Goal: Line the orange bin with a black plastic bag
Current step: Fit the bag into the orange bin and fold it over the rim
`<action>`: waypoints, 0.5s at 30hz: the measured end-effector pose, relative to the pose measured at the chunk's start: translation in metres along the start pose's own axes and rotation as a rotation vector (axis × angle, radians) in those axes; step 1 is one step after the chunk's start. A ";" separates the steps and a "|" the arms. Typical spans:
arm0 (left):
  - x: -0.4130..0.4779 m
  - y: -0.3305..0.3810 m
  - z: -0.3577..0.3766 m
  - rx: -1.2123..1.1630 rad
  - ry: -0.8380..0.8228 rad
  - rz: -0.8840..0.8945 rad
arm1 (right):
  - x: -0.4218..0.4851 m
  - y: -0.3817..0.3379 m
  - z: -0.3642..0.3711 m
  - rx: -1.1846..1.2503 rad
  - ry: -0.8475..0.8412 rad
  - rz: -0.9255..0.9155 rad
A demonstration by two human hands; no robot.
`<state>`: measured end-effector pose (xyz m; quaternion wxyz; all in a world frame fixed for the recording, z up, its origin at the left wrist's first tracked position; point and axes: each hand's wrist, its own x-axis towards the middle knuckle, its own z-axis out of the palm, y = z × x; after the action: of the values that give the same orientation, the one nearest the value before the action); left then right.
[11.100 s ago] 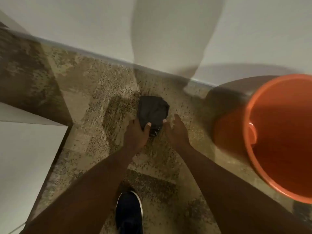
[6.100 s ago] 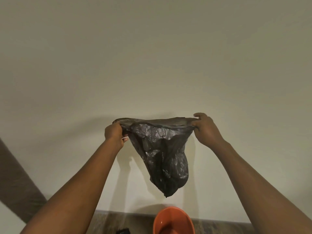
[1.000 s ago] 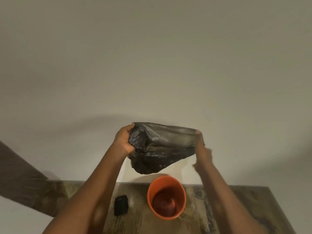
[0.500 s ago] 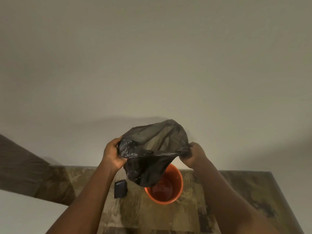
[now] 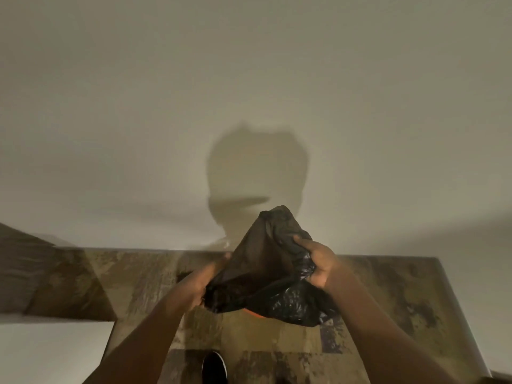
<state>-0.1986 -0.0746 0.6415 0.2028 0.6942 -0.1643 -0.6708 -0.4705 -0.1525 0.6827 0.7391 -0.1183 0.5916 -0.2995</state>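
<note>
A person holds a black bag (image 5: 266,273) in the air over an orange bin (image 5: 253,315), of which only a sliver of rim shows beneath the plastic. The right hand (image 5: 318,261) clenches a bunch of the bag; the left hand (image 5: 201,284) grasps its opposite edge. The bag looks opened out but not yet inside, so seating it and folding its mouth over the rim appear left to do. A dark shoe (image 5: 214,367) stands on the mottled floor (image 5: 388,300) just before the bin; nothing seems to block the way down
</note>
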 end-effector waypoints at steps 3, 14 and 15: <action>0.017 0.007 0.011 0.099 0.004 -0.054 | 0.013 0.011 0.005 0.019 -0.081 0.041; 0.146 -0.004 0.053 0.118 -0.008 0.043 | 0.060 0.030 0.007 0.115 -0.397 0.128; 0.152 -0.009 0.052 0.127 0.003 0.013 | 0.067 0.031 0.004 0.106 -0.417 0.128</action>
<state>-0.2438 -0.1461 0.5049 0.1627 0.7055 -0.2107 -0.6569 -0.4492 -0.1673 0.6132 0.8682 -0.1011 0.4156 -0.2515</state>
